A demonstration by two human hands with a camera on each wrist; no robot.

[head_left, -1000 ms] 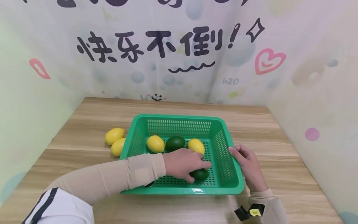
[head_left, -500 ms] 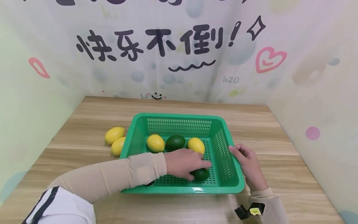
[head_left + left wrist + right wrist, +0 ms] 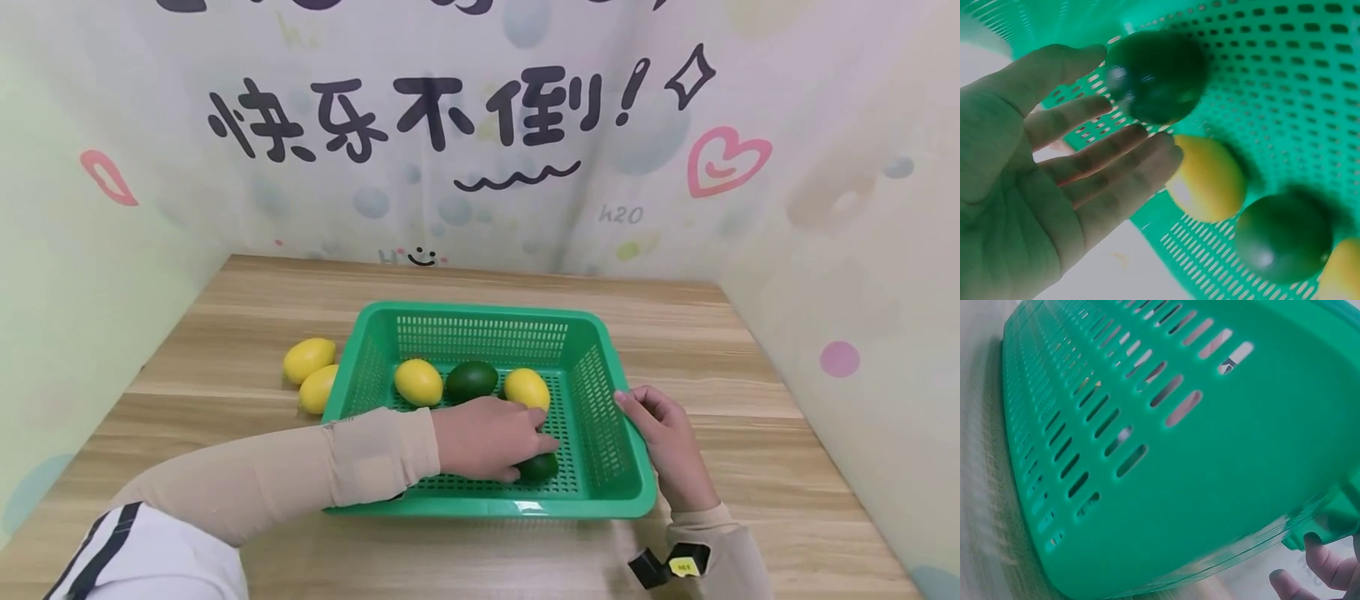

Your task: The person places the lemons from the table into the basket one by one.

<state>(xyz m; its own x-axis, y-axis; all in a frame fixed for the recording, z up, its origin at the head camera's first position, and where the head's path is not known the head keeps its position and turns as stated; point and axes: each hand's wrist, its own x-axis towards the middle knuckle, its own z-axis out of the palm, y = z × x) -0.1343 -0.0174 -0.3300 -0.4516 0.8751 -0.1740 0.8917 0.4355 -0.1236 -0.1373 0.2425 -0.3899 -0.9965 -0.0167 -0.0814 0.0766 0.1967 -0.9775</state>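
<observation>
My left hand (image 3: 483,437) is inside the green basket (image 3: 600,507), over its front part. Beside its fingertips lies a dark green oval fruit (image 3: 542,468), partly covered by the hand in the head view. In the left wrist view the fingers are loosely extended, with the thumb (image 3: 1079,61) right at the edge of that dark green fruit. A yellow lemon (image 3: 527,388) sits just beyond the knuckles. On the basket's right side, my right hand (image 3: 667,446) grips the rim, thumb on top; the right wrist view shows the basket's outer wall (image 3: 1241,456) and two fingertips.
Along the back of the basket floor lie another lemon (image 3: 418,382) and a second dark green fruit (image 3: 472,381). Two more lemons (image 3: 308,360) rest on the wooden table (image 3: 247,321), left of the basket. A printed cloth (image 3: 517,217) hangs behind.
My left hand has drawn slightly left, its fingers coming a little away from the front dark green fruit. The right hand keeps its hold on the rim, and the basket stays in place.
</observation>
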